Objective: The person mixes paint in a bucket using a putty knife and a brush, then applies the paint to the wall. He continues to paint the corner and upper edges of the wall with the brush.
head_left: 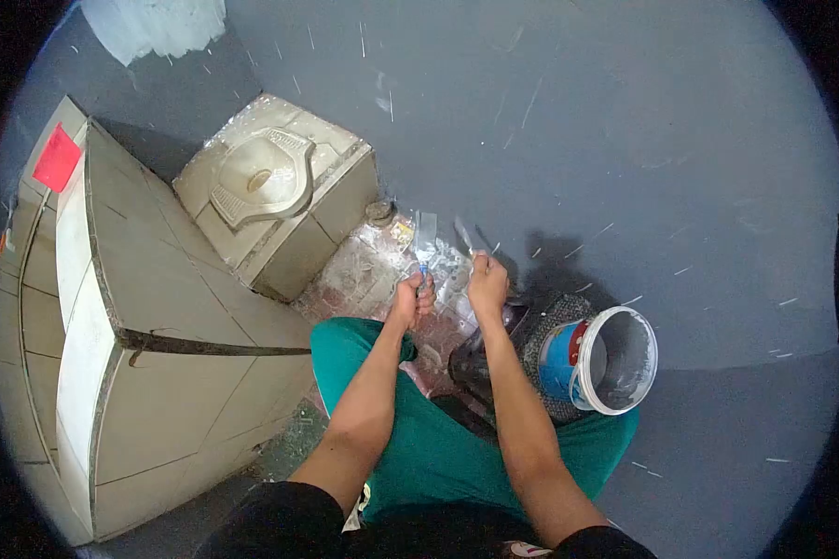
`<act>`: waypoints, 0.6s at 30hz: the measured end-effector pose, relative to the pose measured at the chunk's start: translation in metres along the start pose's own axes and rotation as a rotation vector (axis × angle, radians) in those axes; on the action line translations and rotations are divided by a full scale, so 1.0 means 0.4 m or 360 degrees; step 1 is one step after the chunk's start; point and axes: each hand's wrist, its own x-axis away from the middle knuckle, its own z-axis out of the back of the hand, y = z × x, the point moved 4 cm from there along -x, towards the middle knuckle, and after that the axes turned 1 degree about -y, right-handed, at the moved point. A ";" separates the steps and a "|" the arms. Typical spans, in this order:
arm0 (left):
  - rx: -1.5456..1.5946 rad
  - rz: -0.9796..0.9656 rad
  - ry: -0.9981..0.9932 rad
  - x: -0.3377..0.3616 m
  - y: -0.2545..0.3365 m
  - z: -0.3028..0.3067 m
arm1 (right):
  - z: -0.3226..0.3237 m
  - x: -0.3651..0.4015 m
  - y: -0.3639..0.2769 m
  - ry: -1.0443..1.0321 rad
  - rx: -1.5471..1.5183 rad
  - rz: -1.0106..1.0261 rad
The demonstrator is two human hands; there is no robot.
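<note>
My left hand [414,300] is wrapped round the blue handle of a putty knife [425,235], whose wide flat blade points away from me. Close by on the right, my right hand [488,287] grips a second scraper [464,235], its blade tilted up and to the left. The two blades are apart. White residue covers parts of the tiled floor [354,270] beneath them. Right of my right forearm, a white-rimmed bucket [627,359] with a blue and red label leans with its mouth to the right, and pale material coats its inside.
A squat toilet [261,177] sits on a raised tiled block ahead to the left. A low tiled partition [177,373] stands at the left, with a red sheet [57,158] on it. Grey wall [699,168] rises ahead and right.
</note>
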 end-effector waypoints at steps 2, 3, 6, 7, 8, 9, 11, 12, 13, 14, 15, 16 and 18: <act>-0.0049 -0.0016 -0.0034 0.003 0.009 -0.007 | -0.014 -0.006 0.027 -0.0100 -0.0074 -0.0048; -0.0046 -0.0026 -0.0037 -0.001 0.012 -0.006 | -0.015 -0.011 0.031 -0.0113 -0.0039 -0.0052; -0.0035 -0.0028 -0.0032 -0.007 0.009 -0.005 | -0.016 -0.018 0.055 -0.0068 0.0063 -0.0039; -0.0033 -0.0019 -0.0021 -0.005 0.007 -0.006 | -0.020 -0.017 0.069 0.0002 0.0090 -0.0012; -0.0033 -0.0008 -0.0009 -0.001 0.005 -0.007 | -0.021 -0.013 0.084 0.0072 0.0116 0.0012; -0.0041 0.0000 0.0000 -0.004 0.012 -0.011 | -0.018 -0.015 0.079 0.0071 0.0110 0.0029; -0.0039 0.0025 0.0035 0.004 0.006 -0.011 | -0.004 -0.006 0.079 0.0050 0.0114 0.0052; -0.0013 0.0040 0.0019 0.001 0.002 -0.003 | -0.005 -0.007 0.088 0.0093 0.0132 0.0056; 0.0012 0.0046 -0.0004 -0.011 0.007 0.000 | -0.010 -0.017 0.090 0.0140 0.0146 0.0070; 0.0044 0.0063 -0.0017 -0.010 -0.003 0.009 | -0.010 -0.014 0.101 0.0178 0.0169 0.0072; 0.0035 0.0067 -0.0005 -0.005 -0.006 0.009 | -0.004 -0.004 0.091 0.0098 0.0217 0.0101; 0.0021 0.0060 -0.0003 -0.008 0.003 0.001 | 0.007 -0.002 0.068 0.0024 0.0258 0.0141; 0.0014 0.0057 0.0027 0.002 -0.003 -0.003 | 0.018 0.016 0.048 -0.0069 0.0386 0.0212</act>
